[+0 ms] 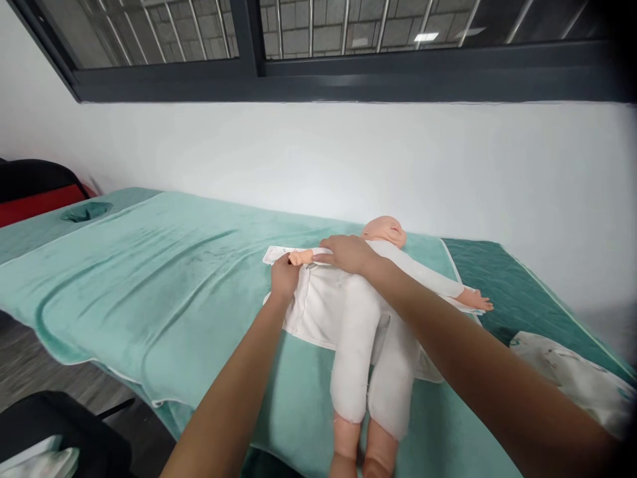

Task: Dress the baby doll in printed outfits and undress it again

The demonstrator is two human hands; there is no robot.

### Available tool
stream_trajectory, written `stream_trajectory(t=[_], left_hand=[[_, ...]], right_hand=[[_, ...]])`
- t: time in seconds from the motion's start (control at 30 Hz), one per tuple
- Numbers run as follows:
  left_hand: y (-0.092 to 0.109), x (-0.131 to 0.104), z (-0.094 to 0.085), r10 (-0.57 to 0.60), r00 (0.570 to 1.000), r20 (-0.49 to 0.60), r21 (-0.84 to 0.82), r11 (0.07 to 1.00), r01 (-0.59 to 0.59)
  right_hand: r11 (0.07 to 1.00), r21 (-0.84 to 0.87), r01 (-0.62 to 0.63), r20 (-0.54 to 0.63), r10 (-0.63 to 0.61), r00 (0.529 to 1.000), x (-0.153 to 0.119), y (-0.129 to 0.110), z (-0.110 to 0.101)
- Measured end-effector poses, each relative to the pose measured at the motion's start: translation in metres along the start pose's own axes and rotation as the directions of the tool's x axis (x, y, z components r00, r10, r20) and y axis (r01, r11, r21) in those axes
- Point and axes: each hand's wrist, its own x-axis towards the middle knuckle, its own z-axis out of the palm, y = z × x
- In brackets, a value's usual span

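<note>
A baby doll [383,229] with a white cloth body lies on its back on the green-covered bed, its head toward the wall and its legs toward me. Beneath it a white garment [316,309] is spread out. My left hand [286,273] is closed at the doll's small hand [301,257], at the end of the arm stretched out to the left. My right hand [344,253] rests over that same arm near the shoulder, thumb and fingers around the white sleeve. The doll's other arm [448,282] extends to the right, its hand open.
Patterned white cloth [567,372] lies at the bed's right side. A black chair [64,431] with items on it stands at the lower left, and a black and red chair [40,189] at the far left. Behind the bed [124,285] are a wall and a window.
</note>
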Motion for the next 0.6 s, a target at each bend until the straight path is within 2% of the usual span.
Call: stream_trajectory(t=[0.13, 0.27, 0.37, 0.47, 0.6], left_hand=[[-0.001, 0.002, -0.001, -0.054, 0.999, -0.007, -0.173, 0.984, 0.052], [0.000, 0.002, -0.002, -0.096, 0.994, -0.050, -0.224, 0.971, 0.082], [0.002, -0.001, -0.002, -0.063, 0.993, -0.097, -0.176, 0.983, 0.045], [0.006, -0.008, 0.000, 0.017, 0.991, -0.134, -0.058, 0.998, -0.025], [0.013, -0.018, 0.003, 0.139, 0.987, -0.079, 0.082, 0.988, -0.133]], right_hand=[[0.996, -0.086, -0.031, 0.054, 0.035, 0.998, 0.001, 0.002, 0.001], [0.991, -0.122, -0.052, 0.077, 0.061, 0.995, 0.004, 0.004, 0.004], [0.988, -0.141, -0.057, 0.089, 0.070, 0.994, 0.006, 0.003, 0.008], [0.985, -0.163, -0.058, 0.084, 0.072, 0.994, 0.008, 0.001, 0.012], [0.981, -0.183, -0.071, 0.055, 0.082, 0.995, 0.009, -0.003, 0.016]])
